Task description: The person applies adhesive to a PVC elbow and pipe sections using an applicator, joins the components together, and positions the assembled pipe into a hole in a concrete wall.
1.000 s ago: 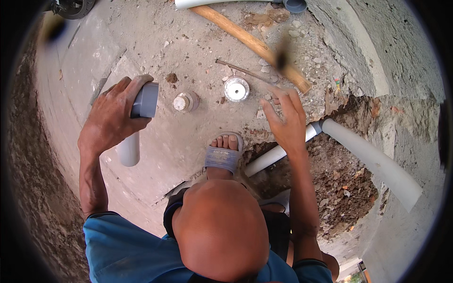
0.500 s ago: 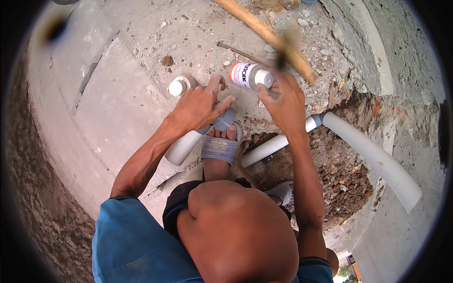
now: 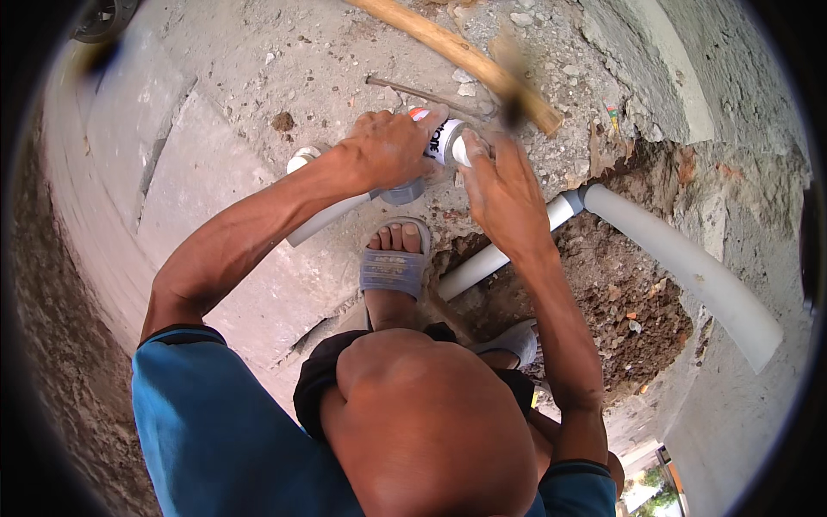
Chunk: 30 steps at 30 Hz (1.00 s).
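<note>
A small can (image 3: 441, 140) with a white, black and orange label lies tilted in front of me, its white cap (image 3: 462, 148) toward the right. My left hand (image 3: 388, 148) is closed round the label end. The fingers of my right hand (image 3: 498, 177) are closed on the cap. Just below my left hand lies a grey pipe fitting (image 3: 402, 191) on the end of a white pipe (image 3: 329, 215). A second container with a white lid (image 3: 303, 158) stands beyond my left forearm, which partly covers it.
A wooden handle (image 3: 465, 56) and a thin metal rod (image 3: 422, 96) lie on rubble-strewn concrete ahead. At right, a dug hole (image 3: 612, 319) holds white pipe (image 3: 482, 269) joined by a grey coupling (image 3: 575, 199) to a longer pipe (image 3: 689, 271). My sandalled foot (image 3: 394, 269) stands beside the hole.
My left hand has moved right and taken hold of the can's body. My right hand stays at the cap end. The white pipe with the grey fitting shows a changed tilt.
</note>
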Each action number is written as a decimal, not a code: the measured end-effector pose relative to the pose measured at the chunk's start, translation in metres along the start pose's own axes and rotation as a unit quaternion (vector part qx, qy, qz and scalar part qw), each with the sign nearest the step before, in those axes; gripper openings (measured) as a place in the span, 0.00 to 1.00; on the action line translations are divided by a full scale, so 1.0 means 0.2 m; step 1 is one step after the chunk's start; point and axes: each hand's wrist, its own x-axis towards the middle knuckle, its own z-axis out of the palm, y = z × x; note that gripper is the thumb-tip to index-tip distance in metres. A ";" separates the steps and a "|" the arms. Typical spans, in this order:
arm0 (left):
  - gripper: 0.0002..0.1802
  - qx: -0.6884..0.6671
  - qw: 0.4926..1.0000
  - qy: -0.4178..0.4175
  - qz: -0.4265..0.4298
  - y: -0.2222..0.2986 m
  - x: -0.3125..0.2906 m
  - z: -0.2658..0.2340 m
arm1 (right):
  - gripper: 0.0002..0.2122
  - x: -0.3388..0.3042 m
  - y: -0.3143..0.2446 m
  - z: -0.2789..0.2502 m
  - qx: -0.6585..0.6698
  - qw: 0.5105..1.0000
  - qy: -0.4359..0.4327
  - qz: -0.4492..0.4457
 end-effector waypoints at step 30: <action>0.52 -0.400 0.893 0.093 -0.182 -0.27 -0.42 0.21 | 0.20 -0.04 0.07 -0.25 0.600 0.747 0.023 0.286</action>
